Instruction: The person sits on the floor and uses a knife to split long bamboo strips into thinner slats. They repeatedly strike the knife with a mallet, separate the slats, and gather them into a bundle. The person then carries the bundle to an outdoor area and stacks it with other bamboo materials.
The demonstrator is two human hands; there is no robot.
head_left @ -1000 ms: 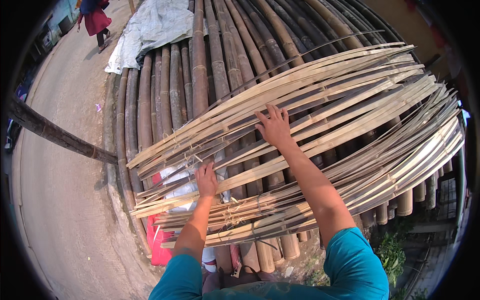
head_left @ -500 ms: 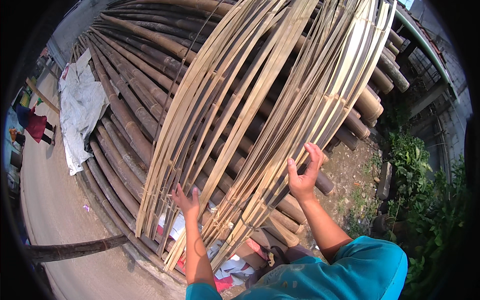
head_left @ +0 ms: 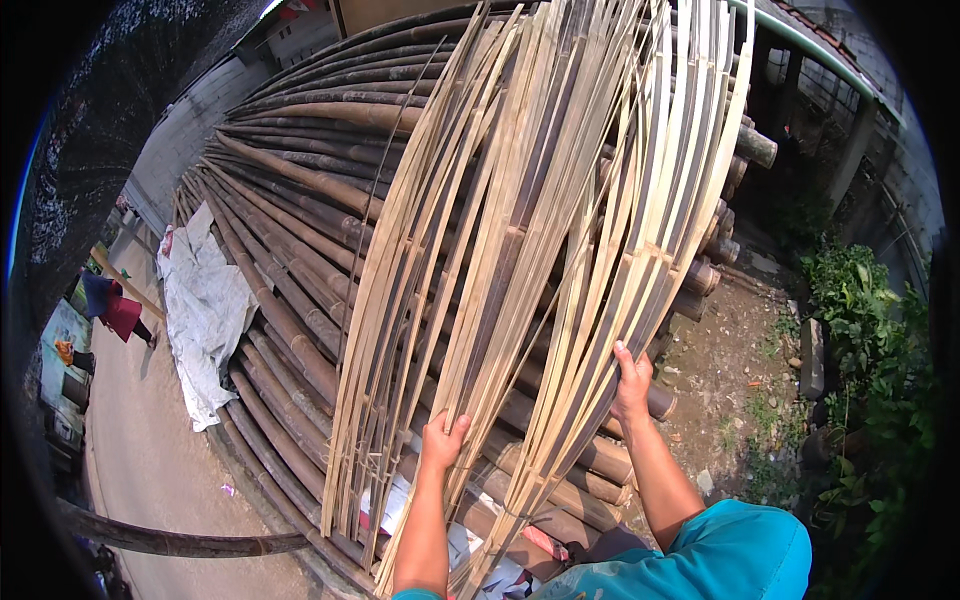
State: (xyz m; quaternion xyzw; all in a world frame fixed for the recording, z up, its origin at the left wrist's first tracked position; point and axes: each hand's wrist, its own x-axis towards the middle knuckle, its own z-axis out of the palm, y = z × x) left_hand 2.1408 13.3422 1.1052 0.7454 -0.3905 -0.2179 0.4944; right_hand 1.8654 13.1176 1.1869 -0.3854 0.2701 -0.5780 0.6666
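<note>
I'm gripping the bundle of split bamboo strips, which is lying along the top of the stack of dark bamboo poles and fanning away from me. My left hand is closing around a few strips near the bundle's near end. My right hand is clasping the outer strips on the right edge.

Handling call: strips are long, thin and springy, so I'm expecting them to flex and splay. Individually light, but the bundle is bulky. Edges are probably sharp and splintery. Best hold looks like near the lower end where they converge, hands well apart.

Versus half a second ago: my right hand was open with fingers spread, now it's clamping on. The bundle is running more upright in view, and the white tarp is sitting lower left.
</note>
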